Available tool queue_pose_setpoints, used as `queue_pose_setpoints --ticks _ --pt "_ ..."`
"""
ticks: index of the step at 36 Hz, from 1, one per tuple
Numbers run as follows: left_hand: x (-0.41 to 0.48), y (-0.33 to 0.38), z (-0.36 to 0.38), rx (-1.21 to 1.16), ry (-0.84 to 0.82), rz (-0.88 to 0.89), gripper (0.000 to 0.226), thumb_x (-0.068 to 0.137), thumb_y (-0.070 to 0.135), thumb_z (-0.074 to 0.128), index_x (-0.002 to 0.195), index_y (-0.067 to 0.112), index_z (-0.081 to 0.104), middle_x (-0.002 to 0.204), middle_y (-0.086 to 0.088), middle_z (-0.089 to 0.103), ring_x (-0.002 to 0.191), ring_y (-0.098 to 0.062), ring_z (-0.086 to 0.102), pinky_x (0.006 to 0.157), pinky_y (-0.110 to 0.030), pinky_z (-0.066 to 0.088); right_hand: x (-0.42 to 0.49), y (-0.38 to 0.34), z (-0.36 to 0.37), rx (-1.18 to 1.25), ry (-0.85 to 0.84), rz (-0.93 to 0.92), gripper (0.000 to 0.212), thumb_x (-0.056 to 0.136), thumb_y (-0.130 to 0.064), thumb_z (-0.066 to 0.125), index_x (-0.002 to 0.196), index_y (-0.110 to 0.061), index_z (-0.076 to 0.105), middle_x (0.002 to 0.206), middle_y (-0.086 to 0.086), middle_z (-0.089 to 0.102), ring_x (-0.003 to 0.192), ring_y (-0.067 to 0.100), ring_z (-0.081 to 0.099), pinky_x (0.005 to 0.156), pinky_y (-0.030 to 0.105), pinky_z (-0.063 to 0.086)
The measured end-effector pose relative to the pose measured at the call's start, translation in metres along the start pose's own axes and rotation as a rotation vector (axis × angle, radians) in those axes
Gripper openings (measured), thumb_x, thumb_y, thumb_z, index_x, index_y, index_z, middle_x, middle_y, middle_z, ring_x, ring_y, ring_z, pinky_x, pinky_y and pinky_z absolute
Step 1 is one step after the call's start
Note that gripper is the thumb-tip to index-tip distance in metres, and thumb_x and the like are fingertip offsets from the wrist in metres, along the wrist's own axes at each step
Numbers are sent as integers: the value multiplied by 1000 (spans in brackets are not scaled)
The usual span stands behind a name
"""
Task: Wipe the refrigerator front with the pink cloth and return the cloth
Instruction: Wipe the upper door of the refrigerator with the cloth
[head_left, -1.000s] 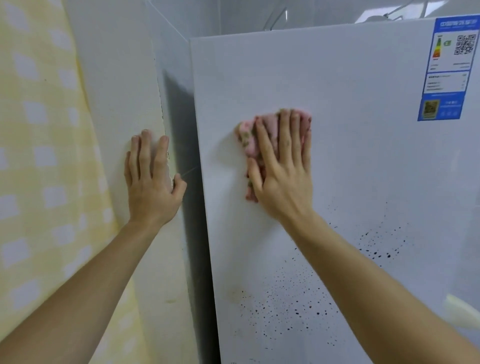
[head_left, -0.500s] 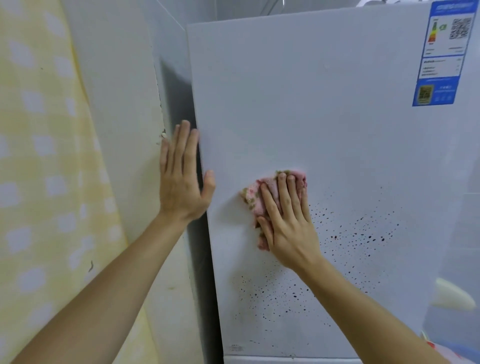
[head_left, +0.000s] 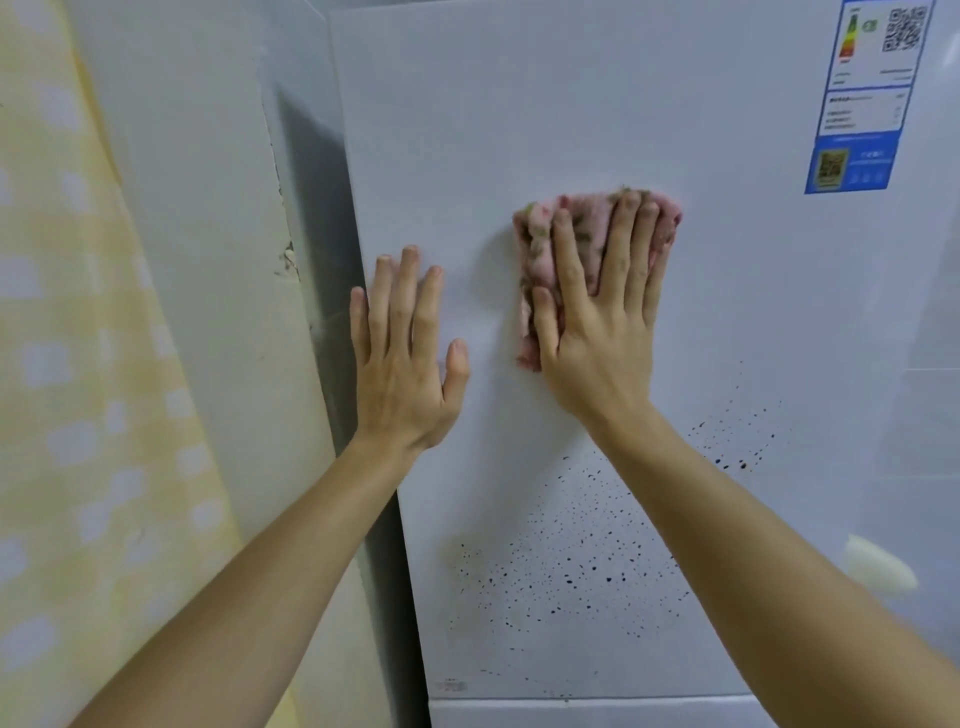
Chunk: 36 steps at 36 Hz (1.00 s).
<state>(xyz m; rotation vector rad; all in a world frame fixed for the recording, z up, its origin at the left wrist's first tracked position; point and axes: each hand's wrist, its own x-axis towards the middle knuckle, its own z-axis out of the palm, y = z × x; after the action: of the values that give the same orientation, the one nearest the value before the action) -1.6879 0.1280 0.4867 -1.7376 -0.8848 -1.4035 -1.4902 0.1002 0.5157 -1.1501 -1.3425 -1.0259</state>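
On the refrigerator front (head_left: 571, 104), our right hand (head_left: 597, 322) presses the pink cloth (head_left: 540, 244) with spread fingers; our left hand (head_left: 405, 364), at nine o'clock of it, lies flat, fingers straight.

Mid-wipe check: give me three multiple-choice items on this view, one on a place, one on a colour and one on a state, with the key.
1. Where do the dark specks lie on the refrigerator front, relative to the pink cloth?
A above it
B below it
C level with it, to its left

2. What colour is the bottom band of the label?
A blue
B orange
C black

3. How does the right hand handle the cloth?
A balls it in a fist, off the front
B presses it flat with straight fingers
C has dropped it

Key:
1 B, the specks spread under the cloth and the wrist.
2 A, the band around the lower code is blue.
3 B, the fingers lie straight over the cloth against the front.
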Motion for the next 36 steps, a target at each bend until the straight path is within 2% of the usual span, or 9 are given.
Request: queue_pose_setpoints --ticks 4,9,16,21,23,27,29,33,36 --pt "-2 13 5 -72 -6 72 57 103 25 41 154 -1 44 165 -20 36 157 -39 26 130 -57 10 -55 8 -2 16 -79 -108 60 109 -38 49 162 -16 34 166 33 21 157 49 14 128 62 16" --pt "-6 20 10 -86 -31 81 57 102 21 43 155 -2 43 166 -21 34 157 -39 27 130 -54 13 -107 34 -12 29 -225 -274 59 108 -38 50 161 -16 37 168 29 20 159 43 16 129 58 14" --pt "-6 16 7 -62 -41 93 58 103 22 43 157 2 41 169 -17 30 159 -35 23 131 -52 12 -97 66 -26 43 -311 -466 60 107 -31 44 162 -8 33 171 19 18 160 38 17 129 57 17" --pt "-6 19 7 -72 -46 80 58 102 22 44 157 2 40 169 -17 30 159 -36 22 131 -53 13 -39 62 -31 47 -163 -227 63 104 -26 35 160 5 29 167 32 17 158 48 13 129 60 10" --pt "-7 21 8 -67 -43 76 59 102 22 44 157 2 40 169 -16 30 159 -36 22 130 -54 13 -6 55 -30 55 -97 -85 72 96 -21 40 160 9 23 166 37 14 156 52 10 130 58 3" --pt "-5 24 7 -73 -27 52 58 102 21 42 156 2 41 169 -15 31 159 -35 24 130 -56 15 34 34 -26 65 -27 113 85 84 -21 44 163 1 22 167 37 10 157 51 7 130 58 -2" --pt "-6 26 8 -74 -18 41 57 102 20 42 156 1 42 168 -16 32 159 -36 25 129 -57 16 32 29 -22 38 -13 122 82 85 -19 44 163 -4 27 166 37 13 157 52 9 129 61 2" --pt "-7 28 12 -71 0 35 57 101 19 44 155 0 42 167 -18 33 158 -37 25 129 -59 16 -5 34 -14 -7 9 52 56 108 -27 42 162 -13 36 165 35 20 156 51 17 128 62 14" --pt "-6 31 15 -58 13 30 57 100 19 46 154 0 42 166 -19 34 158 -38 25 129 -59 16 -51 45 -13 1 -42 -38 57 109 -33 46 161 -12 36 164 35 20 155 53 18 127 64 16"
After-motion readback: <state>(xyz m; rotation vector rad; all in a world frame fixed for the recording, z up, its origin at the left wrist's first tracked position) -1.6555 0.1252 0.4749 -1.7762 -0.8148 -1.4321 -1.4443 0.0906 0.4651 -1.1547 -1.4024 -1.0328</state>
